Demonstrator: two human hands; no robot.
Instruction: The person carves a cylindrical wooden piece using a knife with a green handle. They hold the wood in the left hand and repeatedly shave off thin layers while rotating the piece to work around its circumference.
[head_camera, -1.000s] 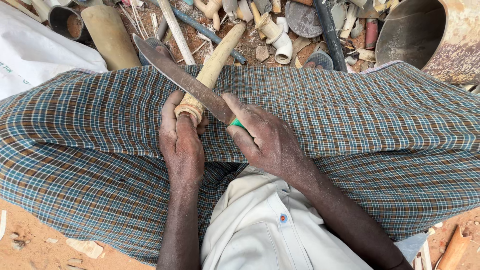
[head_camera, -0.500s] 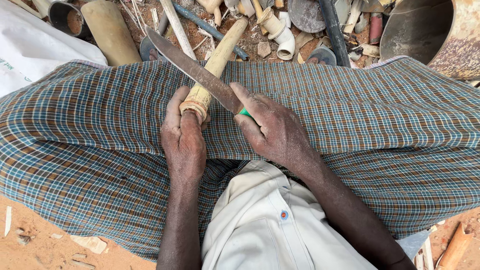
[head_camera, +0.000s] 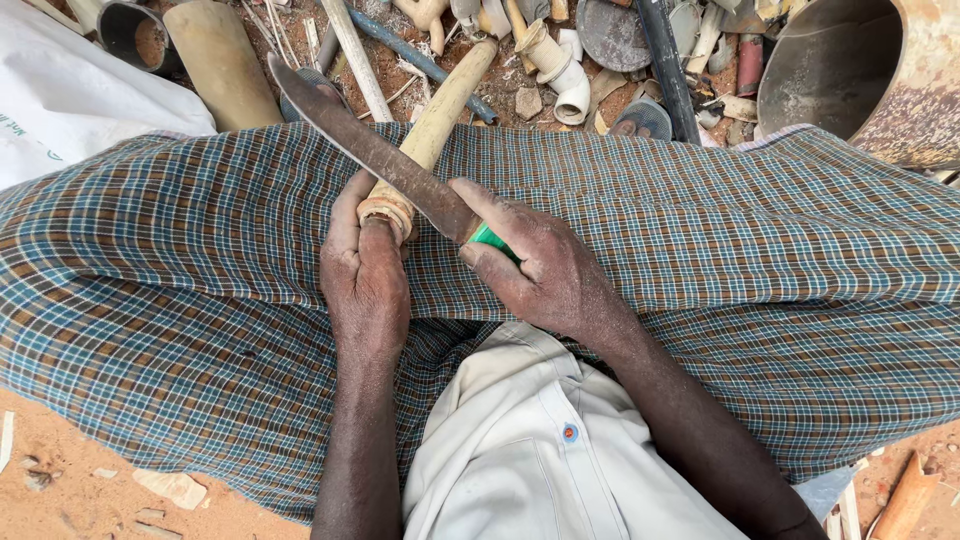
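Slid lower, knife (head_camera: 385, 160) edge crosses pipe (head_camera: 425, 135) end; left hand (head_camera: 362, 275) grips pipe, right hand (head_camera: 540, 270) clasps knife.

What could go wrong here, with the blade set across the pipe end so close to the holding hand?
The knife blade lies across the pipe just above the left hand; a slip could cut its fingers. The right hand has a finger along the blade, not only the green handle. The pipe rests over the checked cloth lap, which a slip could reach.

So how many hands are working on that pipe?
2. The left hand grips the pale pipe near its end; the right hand holds the knife laid across it.
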